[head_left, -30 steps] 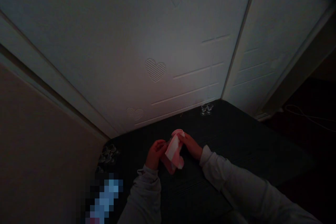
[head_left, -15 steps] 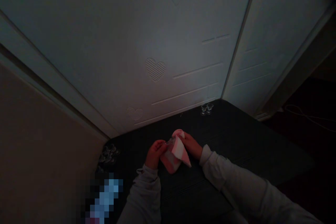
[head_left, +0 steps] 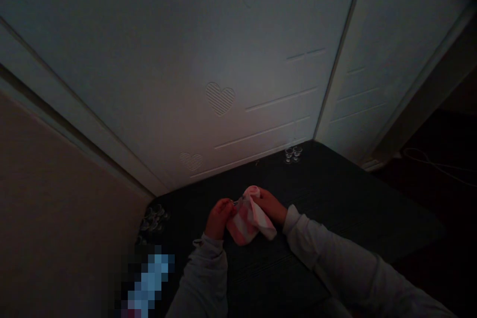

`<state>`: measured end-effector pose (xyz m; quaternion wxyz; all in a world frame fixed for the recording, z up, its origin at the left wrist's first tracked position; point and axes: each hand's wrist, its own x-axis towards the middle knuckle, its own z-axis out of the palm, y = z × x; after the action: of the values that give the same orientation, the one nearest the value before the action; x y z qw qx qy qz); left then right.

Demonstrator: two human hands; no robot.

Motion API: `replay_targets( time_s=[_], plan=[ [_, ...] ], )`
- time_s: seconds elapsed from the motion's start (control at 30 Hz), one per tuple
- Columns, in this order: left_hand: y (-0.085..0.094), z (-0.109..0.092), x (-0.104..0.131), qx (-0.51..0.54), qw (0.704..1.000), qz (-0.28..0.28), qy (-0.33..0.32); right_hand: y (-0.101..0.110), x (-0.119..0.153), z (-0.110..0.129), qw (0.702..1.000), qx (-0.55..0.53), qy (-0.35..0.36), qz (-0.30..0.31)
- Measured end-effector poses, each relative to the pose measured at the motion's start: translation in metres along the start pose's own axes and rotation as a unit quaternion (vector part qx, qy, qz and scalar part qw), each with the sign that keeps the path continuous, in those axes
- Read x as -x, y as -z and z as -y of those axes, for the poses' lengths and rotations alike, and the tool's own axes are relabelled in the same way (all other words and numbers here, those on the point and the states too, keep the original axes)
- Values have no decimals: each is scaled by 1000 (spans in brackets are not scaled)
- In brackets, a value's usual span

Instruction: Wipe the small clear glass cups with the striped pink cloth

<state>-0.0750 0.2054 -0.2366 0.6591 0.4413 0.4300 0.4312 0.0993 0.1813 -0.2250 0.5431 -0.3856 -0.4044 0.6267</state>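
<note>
Over the dark table, my left hand [head_left: 218, 219] pinches a small clear stemmed glass [head_left: 236, 202], of which only a narrow part shows between the fingers and the cloth. My right hand [head_left: 272, 206] is closed around a pink-and-white striped cloth [head_left: 244, 228]. The cloth is bunched against the far end of the glass and covers it. Its loose parts hang below both hands, one flap to the right. The right fingertips are hidden in the cloth.
Two small stemmed glasses [head_left: 293, 154] stand at the table's [head_left: 357, 203] back edge by a white panel [head_left: 167, 84] with carved hearts. Several more glasses [head_left: 154, 218] cluster at the left edge. A pixelated bluish patch [head_left: 151, 278] lies at lower left. A pale cable [head_left: 428, 156] lies at far right.
The cloth has shifted around the glass, and its right-hand flap has swung slightly right and opened out. Both hands stay nearly in place, still holding the same things.
</note>
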Motion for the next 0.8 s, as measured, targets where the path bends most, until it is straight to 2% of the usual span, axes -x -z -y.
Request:
replay_targets(
  time_s=[0.4, 0.63, 0.8],
  plan=[
    [3, 3, -2, -25, 999, -7, -19, 3, -3, -5, 990, 123, 59, -30],
    [1, 0, 1, -15, 1000, -5, -3, 0, -1, -5, 996, 67, 53, -21],
    [-1, -4, 2, -25, 1000, -2, -5, -3, 0, 1, 1000, 5, 14, -11]
  ],
)
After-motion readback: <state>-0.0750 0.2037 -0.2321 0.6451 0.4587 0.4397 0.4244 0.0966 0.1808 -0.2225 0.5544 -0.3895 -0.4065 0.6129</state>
